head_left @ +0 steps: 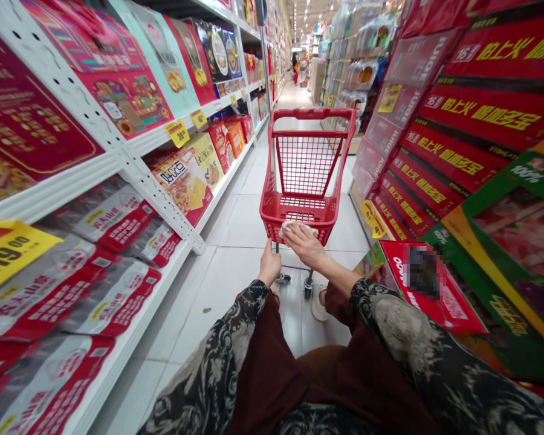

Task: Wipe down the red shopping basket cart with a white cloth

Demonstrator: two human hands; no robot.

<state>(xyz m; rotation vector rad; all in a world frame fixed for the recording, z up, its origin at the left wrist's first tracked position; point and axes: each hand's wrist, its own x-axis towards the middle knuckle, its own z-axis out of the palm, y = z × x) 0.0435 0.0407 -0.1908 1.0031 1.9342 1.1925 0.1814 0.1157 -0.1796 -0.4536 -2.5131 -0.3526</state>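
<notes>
Left shelving (131, 154): white, fitted with yellow price tags (178, 133).
Upper shelf: large flat gift boxes (127, 96) are stood on edge.
Lower shelf: red-and-clear packs (95, 284) are stacked flat.
Right side: red cartons (480, 115) are piled high, with a green carton (517, 241) nearer.
Floor (236, 223): pale tiles, on which a small green scrap (207, 310) is seen.
Far aisle: a person (295, 66) is glimpsed.

Bright overhead light, warped edges

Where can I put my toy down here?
The white floor between the left shelf and the red cart is bare. The cart's basket looks empty too. The shelf and the stacked boxes on the right are packed; near the wheels, the left hand and right hand crowd in.
</notes>
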